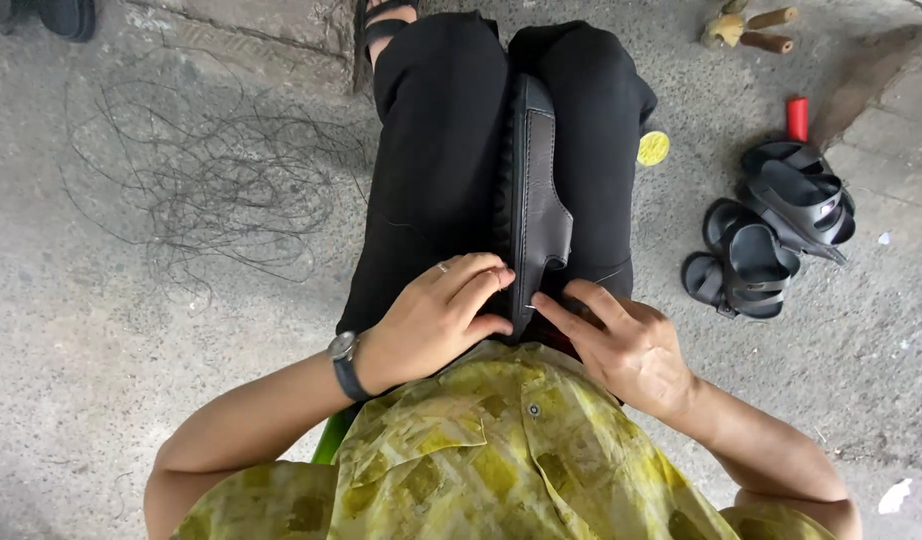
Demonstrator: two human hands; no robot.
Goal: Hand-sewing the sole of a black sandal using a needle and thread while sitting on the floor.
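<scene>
At the frame's centre, a black leather sandal is being clamped between the knees for steadiness and grasped by the left hand and right hand.

The black sandal lies wedged edge-up between the knees, so both thighs wall it in and leave only its top edge reachable. The left hand and right hand crowd its near end. Tangled black thread covers the concrete on the left. On the right, a pair of black sandals, a red tube and a yellow disc take up floor; bare concrete lies between them.
</scene>
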